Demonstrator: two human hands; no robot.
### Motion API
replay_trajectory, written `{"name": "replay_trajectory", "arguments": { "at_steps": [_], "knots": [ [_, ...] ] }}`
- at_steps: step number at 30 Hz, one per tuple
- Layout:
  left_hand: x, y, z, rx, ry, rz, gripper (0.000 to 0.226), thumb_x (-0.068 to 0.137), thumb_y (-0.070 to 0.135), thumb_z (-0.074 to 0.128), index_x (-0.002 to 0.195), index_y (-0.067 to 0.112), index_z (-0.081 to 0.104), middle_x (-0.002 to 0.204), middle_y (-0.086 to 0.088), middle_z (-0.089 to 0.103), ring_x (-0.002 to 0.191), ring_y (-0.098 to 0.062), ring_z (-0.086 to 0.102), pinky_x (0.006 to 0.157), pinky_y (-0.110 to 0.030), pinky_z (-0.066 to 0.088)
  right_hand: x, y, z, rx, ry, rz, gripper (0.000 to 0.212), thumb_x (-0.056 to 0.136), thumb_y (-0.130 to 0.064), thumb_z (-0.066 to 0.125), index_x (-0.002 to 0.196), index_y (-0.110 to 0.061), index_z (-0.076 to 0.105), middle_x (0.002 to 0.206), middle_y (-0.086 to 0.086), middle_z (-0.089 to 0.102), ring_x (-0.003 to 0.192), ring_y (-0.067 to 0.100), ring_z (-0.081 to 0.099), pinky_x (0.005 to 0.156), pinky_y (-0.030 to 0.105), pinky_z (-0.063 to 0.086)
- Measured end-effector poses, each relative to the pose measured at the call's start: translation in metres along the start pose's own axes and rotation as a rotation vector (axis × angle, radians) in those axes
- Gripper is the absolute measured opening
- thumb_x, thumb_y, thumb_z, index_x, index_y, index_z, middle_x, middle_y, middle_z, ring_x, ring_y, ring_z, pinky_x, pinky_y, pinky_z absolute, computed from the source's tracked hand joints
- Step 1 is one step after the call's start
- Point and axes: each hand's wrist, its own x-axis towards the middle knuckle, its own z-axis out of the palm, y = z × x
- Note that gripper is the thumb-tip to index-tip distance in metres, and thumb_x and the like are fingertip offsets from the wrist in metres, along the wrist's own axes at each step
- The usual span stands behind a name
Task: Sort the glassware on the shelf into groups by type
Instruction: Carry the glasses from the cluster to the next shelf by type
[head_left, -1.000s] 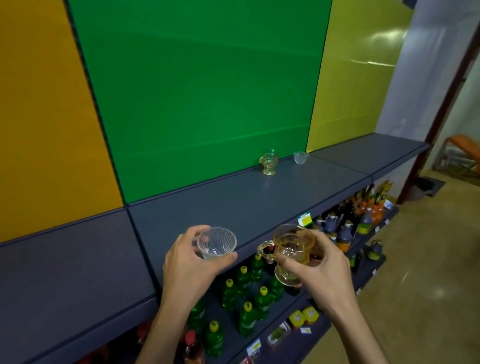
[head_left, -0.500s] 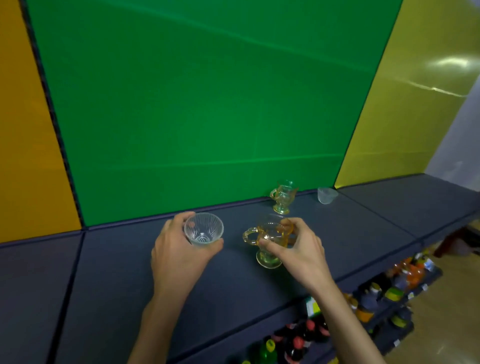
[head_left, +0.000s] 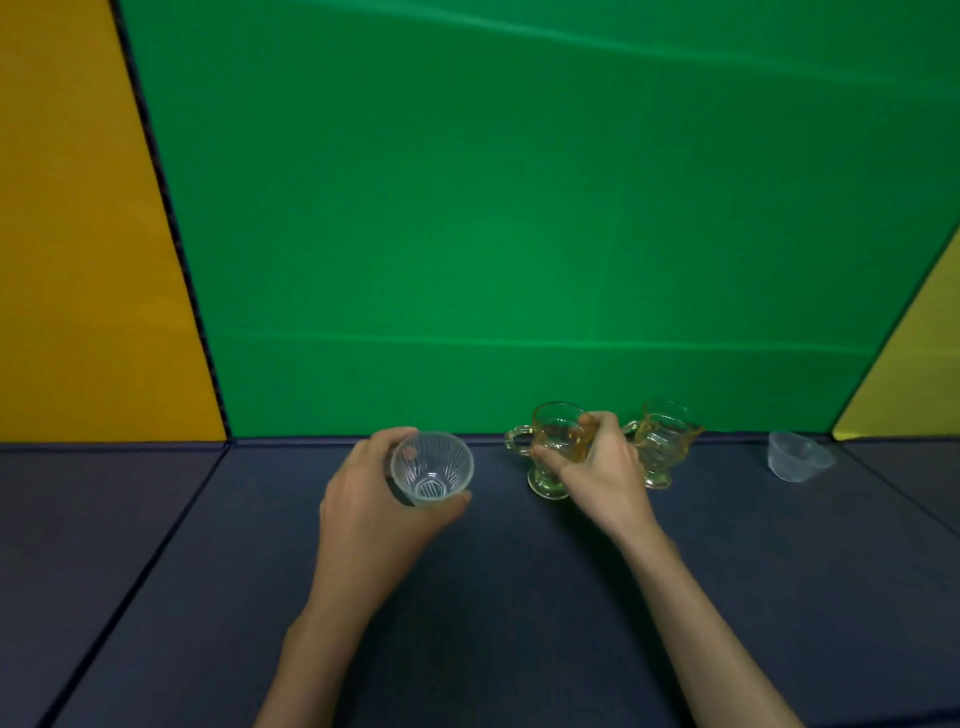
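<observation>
In the half second before this, my right hand (head_left: 592, 470) carried the amber footed mug (head_left: 553, 449) from mid-shelf back toward the green wall panel (head_left: 519, 234). Now its foot seems to rest on the shelf (head_left: 519, 597) just left of the second amber mug (head_left: 665, 441), with my fingers curled around the bowl. So I judge the mug pair is nearly made. My left hand (head_left: 374, 514) is wrapped around the ribbed clear cup (head_left: 432, 466), held above the shelf, left of the mugs. Its partner, the small clear cup (head_left: 797, 457), stands well right of the second mug. The shelf there is bare, but the panel stands close behind.
</observation>
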Motion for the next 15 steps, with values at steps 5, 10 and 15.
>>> {"name": "replay_trajectory", "arguments": {
  "at_steps": [5,10,15],
  "knots": [
    [-0.011,0.016,0.023,0.013,0.095,-0.054,0.069,0.046,0.060,0.079,0.110,0.038,0.061,0.105,0.018,0.066,0.099,-0.009,0.063,0.089,-0.044,0.054,0.022,0.011,0.001,0.017,-0.110,-0.047,0.068,0.076,-0.044,0.079,0.126,-0.013,0.045,0.119,0.004,0.061,0.114,0.028,0.055,0.092,0.035,0.043],
    [-0.011,0.032,0.043,0.021,0.132,-0.080,0.072,0.044,0.062,0.078,0.110,0.037,0.062,0.105,0.017,0.067,0.099,-0.011,0.064,0.089,-0.046,0.054,0.035,0.013,-0.007,-0.044,-0.176,-0.135,0.078,0.076,-0.044,0.079,0.136,-0.012,0.041,0.128,0.008,0.060,0.120,0.029,0.054,0.096,0.035,0.043],
    [-0.012,0.051,0.060,0.016,0.156,-0.060,0.070,0.045,0.059,0.081,0.109,0.038,0.062,0.104,0.018,0.067,0.096,-0.006,0.065,0.087,-0.043,0.056,0.040,0.009,-0.032,-0.113,-0.135,-0.340,0.081,0.080,-0.049,0.074,0.145,-0.017,0.038,0.141,0.004,0.051,0.129,0.024,0.047,0.104,0.035,0.038]
  ]
}}
